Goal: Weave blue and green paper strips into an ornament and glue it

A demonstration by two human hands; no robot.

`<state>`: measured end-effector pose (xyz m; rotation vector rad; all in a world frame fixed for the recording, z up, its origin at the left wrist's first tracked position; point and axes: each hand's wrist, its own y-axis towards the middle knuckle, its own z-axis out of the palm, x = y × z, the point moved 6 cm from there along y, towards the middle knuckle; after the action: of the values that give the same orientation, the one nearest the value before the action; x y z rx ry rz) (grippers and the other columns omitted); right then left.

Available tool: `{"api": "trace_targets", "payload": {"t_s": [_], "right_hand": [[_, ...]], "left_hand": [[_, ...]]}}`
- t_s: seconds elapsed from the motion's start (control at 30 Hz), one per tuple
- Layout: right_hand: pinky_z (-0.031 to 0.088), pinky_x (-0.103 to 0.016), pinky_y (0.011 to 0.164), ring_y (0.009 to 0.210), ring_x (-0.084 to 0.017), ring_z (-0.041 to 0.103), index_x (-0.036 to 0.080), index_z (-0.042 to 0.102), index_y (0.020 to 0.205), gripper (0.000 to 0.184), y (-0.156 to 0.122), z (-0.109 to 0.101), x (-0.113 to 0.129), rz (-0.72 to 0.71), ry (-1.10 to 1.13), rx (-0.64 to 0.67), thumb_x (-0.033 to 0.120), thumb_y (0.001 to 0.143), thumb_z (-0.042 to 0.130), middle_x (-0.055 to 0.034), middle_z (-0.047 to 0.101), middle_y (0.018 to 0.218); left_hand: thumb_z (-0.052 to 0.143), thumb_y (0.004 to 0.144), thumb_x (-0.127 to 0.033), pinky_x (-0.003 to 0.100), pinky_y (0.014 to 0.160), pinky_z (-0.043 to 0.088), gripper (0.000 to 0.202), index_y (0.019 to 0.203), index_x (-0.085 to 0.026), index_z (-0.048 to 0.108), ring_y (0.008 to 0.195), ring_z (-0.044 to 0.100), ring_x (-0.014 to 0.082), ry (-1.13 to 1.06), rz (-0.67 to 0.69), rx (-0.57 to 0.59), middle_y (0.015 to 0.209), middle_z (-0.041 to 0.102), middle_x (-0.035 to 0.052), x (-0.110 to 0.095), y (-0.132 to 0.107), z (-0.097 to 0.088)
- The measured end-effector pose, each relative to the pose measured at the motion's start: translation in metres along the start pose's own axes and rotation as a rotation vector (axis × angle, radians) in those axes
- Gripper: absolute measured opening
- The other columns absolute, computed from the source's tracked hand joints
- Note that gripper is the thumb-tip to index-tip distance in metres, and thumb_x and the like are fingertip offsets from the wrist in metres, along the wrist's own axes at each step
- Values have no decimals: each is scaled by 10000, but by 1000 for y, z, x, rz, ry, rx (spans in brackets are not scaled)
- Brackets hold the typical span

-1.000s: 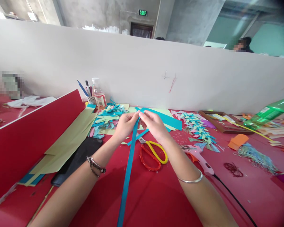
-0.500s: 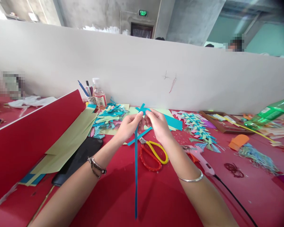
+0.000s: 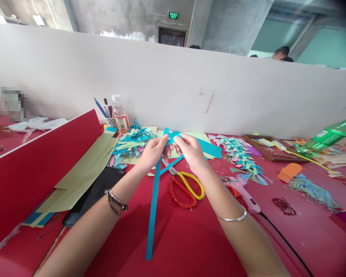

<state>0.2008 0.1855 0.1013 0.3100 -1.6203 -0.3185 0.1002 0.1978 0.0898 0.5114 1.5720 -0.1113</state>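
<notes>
Between both hands is a blue paper strip, folded or crossed at the top, with its long tail hanging down toward me. My left hand pinches it from the left, thumb on top. From the other side my right hand grips the folded part between thumb and fingers. Just below the hands lie scissors with one red and one yellow handle loop, blades partly covered by another thin blue strip. Wider blue paper rests on pale green sheets behind my right hand.
A pile of cut paper strips lies left of the hands, near a bottle and pen cup. Rightward are a woven paper chain, a pink glue gun with a black cord, and a green bottle. A red board stands left.
The strip's hanging tail has swung left and turned its flat side toward me. The crossed top piece has rotated between my fingers. Both hands keep their grip.
</notes>
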Motion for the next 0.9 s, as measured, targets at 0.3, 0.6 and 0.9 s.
{"api": "trace_targets", "payload": {"t_s": [0.3,0.6,0.9], "right_hand": [[311,-188,421,384,-49,395,186,385,538,328,-3,8,8,48,-7,84,385,787,463,69,407,435],[298,-180,411,384,-40,359,181,417,553,258,-4,9,5,-10,-12,82,282,786,461,66,444,465],[324,-191,398,378,-61,438,195,386,563,303,-3,6,4,9,-37,73,386,783,470,71,418,437]], "left_hand": [[351,831,-455,167,385,373,450,538,-145,495,352,461,61,76,66,40,433,500,-31,-3,-4,5],[325,848,-419,161,388,367,486,471,-149,469,331,451,59,108,58,-138,374,480,-30,-5,-7,-1],[358,820,-465,167,386,389,442,541,-149,492,360,488,72,96,14,-21,426,513,-32,0,-6,6]]}}
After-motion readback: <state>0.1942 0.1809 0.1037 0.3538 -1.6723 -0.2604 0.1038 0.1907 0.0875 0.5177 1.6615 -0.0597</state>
